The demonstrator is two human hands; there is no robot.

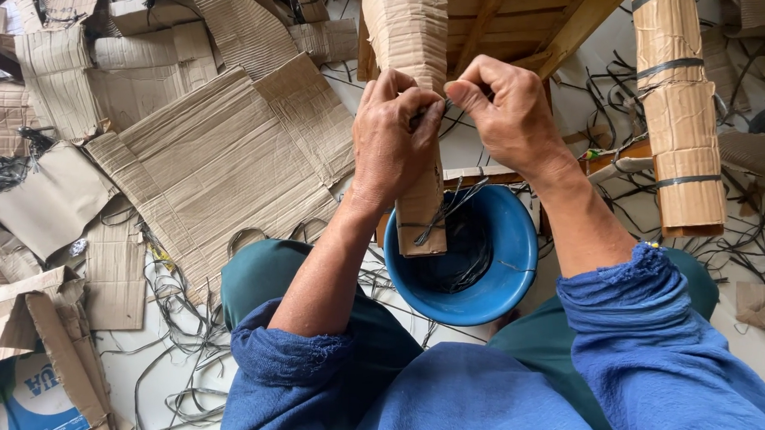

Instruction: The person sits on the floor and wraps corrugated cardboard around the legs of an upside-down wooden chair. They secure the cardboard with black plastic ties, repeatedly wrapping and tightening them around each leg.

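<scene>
1. Dark strap (pixel 436 109) is pinched between the fingertips of the left hand (pixel 392 137) and right hand (pixel 507 115), both closed on it; it lies against a cardboard-wrapped wooden leg (pixel 409 33).
2. Below the hands a blue bucket (pixel 509 252) is seen, holding dark strap offcuts; flattened cardboard (pixel 217 162) is spread on the floor to the left.

A single head-worn camera is looking steeply down and slightly forward from the person's own eye level, sitting close above the two raised hands and the round blue plastic bucket (pixel 498 261) between the knees. It is facing a floor strewn with flattened brown cardboard sheets (pixel 217 158).
</scene>
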